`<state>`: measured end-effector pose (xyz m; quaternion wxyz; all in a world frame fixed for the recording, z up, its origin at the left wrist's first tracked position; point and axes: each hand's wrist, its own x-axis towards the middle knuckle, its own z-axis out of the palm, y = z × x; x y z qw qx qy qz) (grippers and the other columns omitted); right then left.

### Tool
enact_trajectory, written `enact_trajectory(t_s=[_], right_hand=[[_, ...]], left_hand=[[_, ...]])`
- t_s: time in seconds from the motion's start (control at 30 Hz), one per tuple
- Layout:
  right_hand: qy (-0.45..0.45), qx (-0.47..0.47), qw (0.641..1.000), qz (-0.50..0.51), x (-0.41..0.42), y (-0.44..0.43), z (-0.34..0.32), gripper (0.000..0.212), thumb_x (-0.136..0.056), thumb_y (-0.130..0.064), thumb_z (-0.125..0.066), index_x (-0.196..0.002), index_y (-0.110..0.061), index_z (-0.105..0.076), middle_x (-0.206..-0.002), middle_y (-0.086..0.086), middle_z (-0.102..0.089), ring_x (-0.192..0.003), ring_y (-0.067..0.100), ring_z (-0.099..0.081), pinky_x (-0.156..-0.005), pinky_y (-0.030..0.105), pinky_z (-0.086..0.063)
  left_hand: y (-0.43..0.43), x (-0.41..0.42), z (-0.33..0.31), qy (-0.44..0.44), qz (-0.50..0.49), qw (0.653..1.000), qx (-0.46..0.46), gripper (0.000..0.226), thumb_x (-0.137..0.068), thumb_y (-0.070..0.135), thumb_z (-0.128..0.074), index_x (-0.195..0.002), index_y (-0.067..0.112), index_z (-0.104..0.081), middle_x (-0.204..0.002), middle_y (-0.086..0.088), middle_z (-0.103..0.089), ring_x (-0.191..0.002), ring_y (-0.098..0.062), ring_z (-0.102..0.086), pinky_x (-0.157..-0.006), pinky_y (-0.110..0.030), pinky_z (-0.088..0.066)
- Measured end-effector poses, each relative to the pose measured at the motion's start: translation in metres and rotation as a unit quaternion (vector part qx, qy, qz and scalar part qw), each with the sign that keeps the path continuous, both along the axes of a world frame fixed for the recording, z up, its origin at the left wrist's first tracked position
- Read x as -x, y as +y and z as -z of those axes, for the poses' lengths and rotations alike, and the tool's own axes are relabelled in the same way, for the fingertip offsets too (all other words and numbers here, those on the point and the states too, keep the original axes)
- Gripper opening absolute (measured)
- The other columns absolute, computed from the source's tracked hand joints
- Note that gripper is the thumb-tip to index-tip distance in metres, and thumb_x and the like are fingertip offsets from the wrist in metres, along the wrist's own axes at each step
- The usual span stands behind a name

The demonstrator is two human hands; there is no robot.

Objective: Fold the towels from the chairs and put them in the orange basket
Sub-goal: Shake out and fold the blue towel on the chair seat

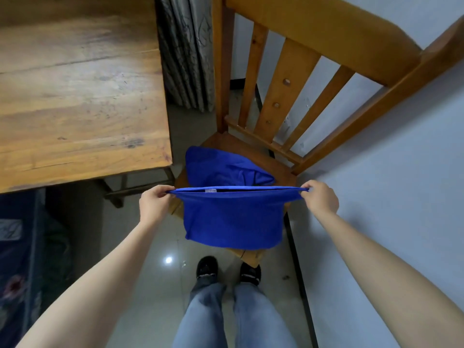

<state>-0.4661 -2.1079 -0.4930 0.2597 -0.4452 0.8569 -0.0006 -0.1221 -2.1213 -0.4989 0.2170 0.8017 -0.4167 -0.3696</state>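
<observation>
Holding a blue towel (232, 217) taut above the wooden chair (283, 96).
The left hand (153, 200) and right hand (319, 197) each pinch a top corner; a second blue towel (223, 168) (crumpled) lies on the seat's left edge.

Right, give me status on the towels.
Hands: left hand and right hand pinch the blue towel by top corners, taut. Other towel crumpled on chair. No basket in view.

One head-worn wide-angle view, steeply downward, close above the chair (283, 96)
</observation>
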Motion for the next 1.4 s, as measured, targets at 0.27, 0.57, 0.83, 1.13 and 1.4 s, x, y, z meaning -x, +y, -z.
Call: enact_trajectory(t_s=[0.27,0.57,0.83,1.13,1.4], right_hand=[[-0.094,-0.013,0.993,0.072,0.002,0.034,0.033,0.014,-0.085,-0.009,-0.055,-0.081,-0.022,-0.062,-0.077,0.004,-0.068,-0.082,0.025,-0.061,-0.067,0.027,-0.042],[-0.256,0.006,0.956,0.145,0.008,0.086,0.073,0.012,-0.078,-0.006,-0.070,-0.088,-0.011,-0.064,-0.088,0.009,-0.066,-0.085,0.020,-0.061,-0.061,0.011,-0.043],[-0.302,0.181,0.893,0.281,0.001,0.058,0.052,0.016,-0.088,-0.008,-0.059,-0.073,-0.013,-0.061,-0.054,-0.014,-0.060,-0.050,-0.008,-0.056,-0.054,0.005,-0.041],[-0.381,0.154,0.815,0.407,-0.003,0.062,0.114,0.023,-0.090,0.003,-0.051,-0.075,-0.014,-0.055,-0.076,0.004,-0.058,-0.059,0.009,-0.060,-0.067,0.022,-0.048],[-0.335,0.090,0.852,0.393,-0.012,0.064,0.183,0.039,-0.095,-0.010,-0.050,-0.133,-0.007,-0.044,-0.124,0.008,-0.053,-0.099,0.023,-0.055,-0.086,0.034,-0.045]], left_hand=[[0.033,-0.007,0.023,-0.007,0.041,0.999,0.021,0.022,-0.083,-0.006,-0.058,-0.099,0.003,-0.070,-0.098,-0.008,-0.068,-0.086,-0.016,-0.060,-0.082,-0.024,-0.043],[0.078,-0.021,0.067,-0.062,0.099,0.992,0.035,0.019,-0.076,-0.011,-0.063,-0.091,-0.002,-0.071,-0.098,-0.016,-0.070,-0.091,-0.027,-0.065,-0.076,0.005,-0.035],[0.052,-0.020,0.058,-0.054,0.110,0.977,0.173,0.017,-0.077,-0.009,-0.063,-0.092,-0.002,-0.069,-0.099,-0.003,-0.064,-0.085,0.004,-0.060,-0.086,-0.003,-0.041],[0.059,-0.004,0.105,-0.050,0.093,0.984,0.143,0.019,-0.078,-0.010,-0.062,-0.094,-0.003,-0.069,-0.099,-0.008,-0.066,-0.089,-0.020,-0.061,-0.081,0.000,-0.040],[0.059,-0.014,0.163,-0.016,0.126,0.990,-0.060,0.044,-0.086,-0.001,-0.054,-0.130,0.008,-0.051,-0.126,-0.014,-0.058,-0.114,-0.029,-0.056,-0.090,-0.032,-0.043]])
